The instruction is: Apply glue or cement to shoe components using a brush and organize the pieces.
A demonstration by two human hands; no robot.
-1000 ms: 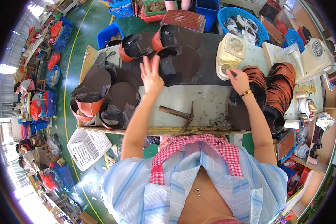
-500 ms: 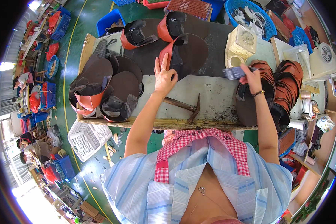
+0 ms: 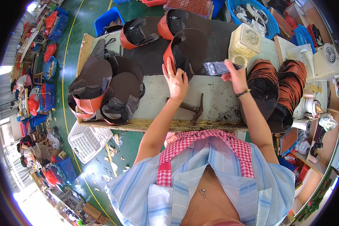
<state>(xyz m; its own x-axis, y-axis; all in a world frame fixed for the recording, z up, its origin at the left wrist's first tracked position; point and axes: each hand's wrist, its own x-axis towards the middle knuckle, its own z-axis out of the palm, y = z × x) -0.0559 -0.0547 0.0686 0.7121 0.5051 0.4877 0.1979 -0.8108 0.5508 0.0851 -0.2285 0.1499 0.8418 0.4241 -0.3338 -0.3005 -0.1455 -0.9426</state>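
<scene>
My left hand [image 3: 178, 83] is at the near end of a dark brown rounded piece [image 3: 194, 43] with an orange-brown band [image 3: 168, 54] and black lining. Its fingers grip the band's near end, with one fingertip laid along it. The piece lies on a black mat [image 3: 147, 58]. My right hand [image 3: 236, 77] is closed round the dark handle of a flat brush [image 3: 216, 68]. The brush's greyish bristles point left, toward the piece, and are apart from it. A cream, crusted container [image 3: 245, 39] with an opening at its near side stands just beyond my right hand.
A hammer [image 3: 194, 108] lies near the bench's front edge [image 3: 169, 125]. Similar pieces [image 3: 120, 88] are heaped at the left, and stacked ones [image 3: 265, 86] stand at the right. Two more [image 3: 138, 33] [image 3: 177, 22] lie on the mat. A white basket [image 3: 87, 141] sits on the floor.
My right hand has brought the brush left, from beside the right stacks to near the piece. My left hand has shifted right, its fingers now drawn in at the band's near end.
</scene>
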